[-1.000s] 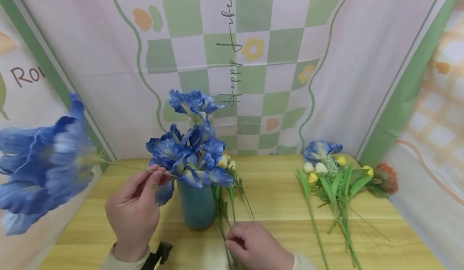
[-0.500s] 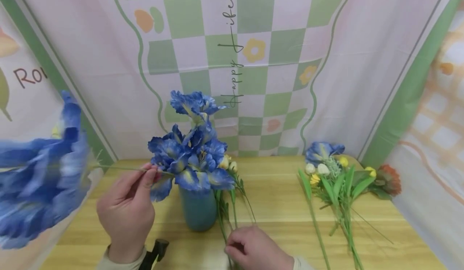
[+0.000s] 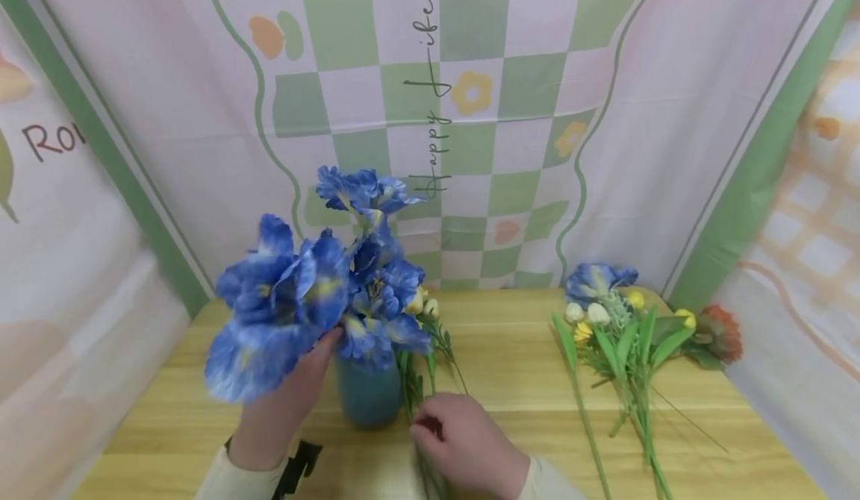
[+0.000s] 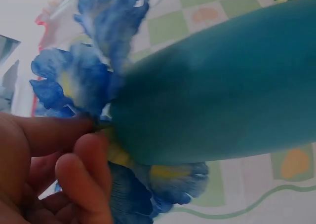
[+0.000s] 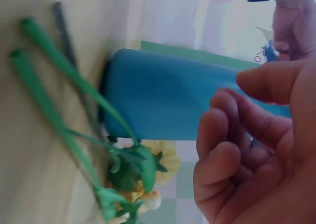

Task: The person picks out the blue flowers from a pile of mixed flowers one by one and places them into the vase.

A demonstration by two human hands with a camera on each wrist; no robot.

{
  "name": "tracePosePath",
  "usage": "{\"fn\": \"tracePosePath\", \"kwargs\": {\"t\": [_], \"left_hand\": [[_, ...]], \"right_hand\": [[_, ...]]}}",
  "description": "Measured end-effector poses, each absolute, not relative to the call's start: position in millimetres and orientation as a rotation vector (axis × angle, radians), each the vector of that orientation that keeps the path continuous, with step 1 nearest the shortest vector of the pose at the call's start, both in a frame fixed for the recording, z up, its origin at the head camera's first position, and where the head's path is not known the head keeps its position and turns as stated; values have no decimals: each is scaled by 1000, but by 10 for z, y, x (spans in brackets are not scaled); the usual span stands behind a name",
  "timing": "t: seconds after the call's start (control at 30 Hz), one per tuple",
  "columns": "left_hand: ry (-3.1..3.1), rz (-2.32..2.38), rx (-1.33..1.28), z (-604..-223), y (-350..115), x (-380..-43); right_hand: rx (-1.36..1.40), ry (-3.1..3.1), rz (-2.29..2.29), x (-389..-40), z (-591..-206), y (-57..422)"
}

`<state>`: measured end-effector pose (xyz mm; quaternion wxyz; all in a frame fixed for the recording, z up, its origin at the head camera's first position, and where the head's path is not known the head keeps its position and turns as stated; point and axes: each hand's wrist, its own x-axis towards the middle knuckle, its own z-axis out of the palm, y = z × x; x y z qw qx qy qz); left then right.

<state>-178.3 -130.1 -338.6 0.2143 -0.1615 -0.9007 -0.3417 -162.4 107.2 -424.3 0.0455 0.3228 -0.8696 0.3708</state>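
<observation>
A green-and-white checked cloth (image 3: 470,19) hangs behind a wooden table (image 3: 497,366), on whose right side lies a mixed bunch of flowers (image 3: 625,351). Left of the middle stands a blue vase (image 3: 368,395), upright, filled with blue flowers (image 3: 383,283). Another large blue bloom (image 3: 269,306) leans just left of them, in front of the left hand (image 3: 285,407), whose thumb and fingertips pinch its stem right beside the vase's mouth. The right hand (image 3: 466,440), fingers loosely curled and thumb apart, holds nothing near the thin green stems (image 5: 54,110) beside the vase
</observation>
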Motion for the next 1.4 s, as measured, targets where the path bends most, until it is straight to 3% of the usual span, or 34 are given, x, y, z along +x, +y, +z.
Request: {"fn": "tracePosePath", "kwargs": {"t": [0.1,0.17,0.4,0.63,0.73,1.0,1.4], "left_hand": [[-2296,-787,-310,-3393,-1304,-1829],[-2319,-924,-230,-3367,-1303,-1791],[-2035,-708,-416,-3415,-1358,-1812],[-2025,-718,-431,-3525,-1388,-1941],[-2076,-858,-391,-3567,-1379,-1952],[-2208,-1555,-46,-3684,-1384,-2009],[-2419,-1806,-536,-4223,-1570,-2114]], "right_hand": [[879,-2651,1078,-1687,-4171,976],[806,-2670,1046,-1734,-4117,907],[641,-2735,991,-1940,-3999,674],[701,-2676,1245,-2137,-3998,493],[695,-2620,1373,-2161,-3996,461],[707,-2642,1161,-2173,-3970,448],[687,-2664,1008,-2149,-3988,453]]}}
